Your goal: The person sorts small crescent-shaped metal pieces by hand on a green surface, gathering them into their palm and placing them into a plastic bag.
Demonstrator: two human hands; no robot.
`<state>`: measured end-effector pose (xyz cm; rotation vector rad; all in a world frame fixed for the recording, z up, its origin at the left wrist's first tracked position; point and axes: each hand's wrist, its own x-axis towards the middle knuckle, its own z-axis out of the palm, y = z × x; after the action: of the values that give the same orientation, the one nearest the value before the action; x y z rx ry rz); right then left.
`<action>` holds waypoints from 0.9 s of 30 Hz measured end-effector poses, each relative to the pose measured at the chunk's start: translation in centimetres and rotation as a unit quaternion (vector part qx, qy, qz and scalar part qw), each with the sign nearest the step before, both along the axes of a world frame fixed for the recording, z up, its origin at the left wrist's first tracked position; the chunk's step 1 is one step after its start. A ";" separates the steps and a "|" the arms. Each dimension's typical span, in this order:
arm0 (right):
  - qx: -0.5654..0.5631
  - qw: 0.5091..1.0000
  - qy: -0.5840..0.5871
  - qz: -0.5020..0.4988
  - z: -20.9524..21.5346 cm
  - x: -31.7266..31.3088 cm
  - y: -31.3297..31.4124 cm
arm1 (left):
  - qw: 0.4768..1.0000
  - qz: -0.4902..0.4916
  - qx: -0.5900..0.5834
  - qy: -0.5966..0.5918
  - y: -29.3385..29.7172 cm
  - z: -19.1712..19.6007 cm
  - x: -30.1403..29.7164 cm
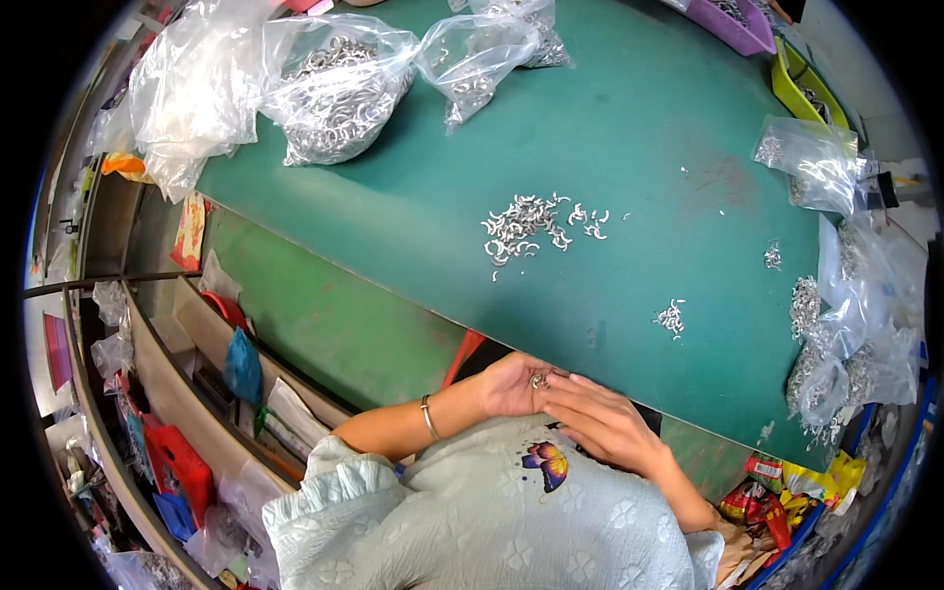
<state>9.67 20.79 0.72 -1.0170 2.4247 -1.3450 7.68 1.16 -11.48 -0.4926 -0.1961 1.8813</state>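
Observation:
At the table's near edge my left hand (511,386) is turned palm up. A few small silvery curved metal pieces (538,381) rest in it by the fingers. My right hand (602,418) lies across the left fingers, its own fingers stretched out and its tips close to those pieces. What may lie beneath the right fingers is hidden. On the green tabletop (413,231), beyond my hands, is a loose pile of similar curved pieces (526,224). A smaller heap (671,319) sits nearer, to the right.
Clear plastic bags of metal parts (344,98) stand at the far left. More bags (855,334) and loose parts line the right edge. A purple bin (733,25) and a yellow-green bin (801,84) are at the far right. Cluttered shelves (162,354) fill the left.

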 end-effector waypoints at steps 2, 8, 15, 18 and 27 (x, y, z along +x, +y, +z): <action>-0.044 0.997 0.036 -0.061 -0.2 0.0 0.6 | 0.970 -0.067 -0.202 0.122 0.5 3.9 -1.1; -0.158 0.937 0.000 -0.313 -0.2 1.0 2.9 | 0.878 -0.157 -0.294 0.343 -1.8 5.3 -0.6; -0.402 0.786 -0.126 -0.452 -1.5 1.2 4.5 | 0.990 -0.003 -0.062 0.125 1.7 10.8 -3.5; -0.452 0.759 -0.133 -0.449 -1.7 1.3 4.7 | 0.985 0.073 -0.115 0.106 4.4 11.6 -4.6; -0.600 0.663 -0.191 -0.404 -1.3 1.1 2.9 | 0.920 0.176 -0.114 0.330 9.1 13.5 -4.4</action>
<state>10.78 23.73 -0.58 0.4704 1.3798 -3.1641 3.32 10.28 2.06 0.0568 0.4143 2.3289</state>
